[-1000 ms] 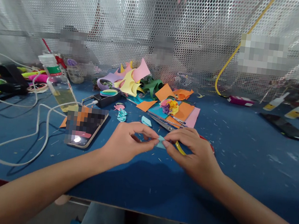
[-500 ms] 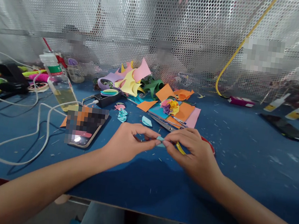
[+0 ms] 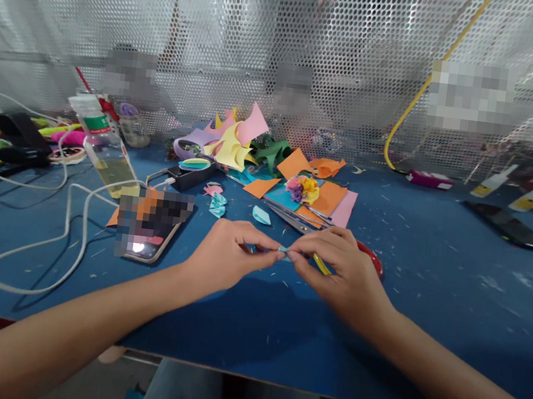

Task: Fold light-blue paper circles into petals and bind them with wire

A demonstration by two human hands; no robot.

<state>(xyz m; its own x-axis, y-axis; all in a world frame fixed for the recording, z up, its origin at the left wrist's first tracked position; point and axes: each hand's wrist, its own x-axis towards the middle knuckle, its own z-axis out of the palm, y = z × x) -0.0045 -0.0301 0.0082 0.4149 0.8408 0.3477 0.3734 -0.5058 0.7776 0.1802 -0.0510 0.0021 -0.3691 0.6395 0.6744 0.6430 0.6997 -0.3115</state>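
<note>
Between the fingertips of both hands is a small light blue paper piece, mostly covered by the fingers. My left hand pinches its left side, thumb under forefinger. My right hand pinches the right side, its fingertips almost meeting the left ones. Scissors with red and yellow handles lie partly hidden beneath my right hand. Just beyond the hands rests a loose light blue paper petal. Folded light blue pieces sit farther left, beside a pink scrap.
A phone and a looping white cable occupy the left, near a bottle of yellowish liquid. Behind are coloured paper scraps and a paper flower on orange sheets. A dark phone lies right, before a perforated metal screen.
The fingertips of both hands have drawn slightly closer together, and less of the light blue paper shows between them. Everything else on the table stays put.
</note>
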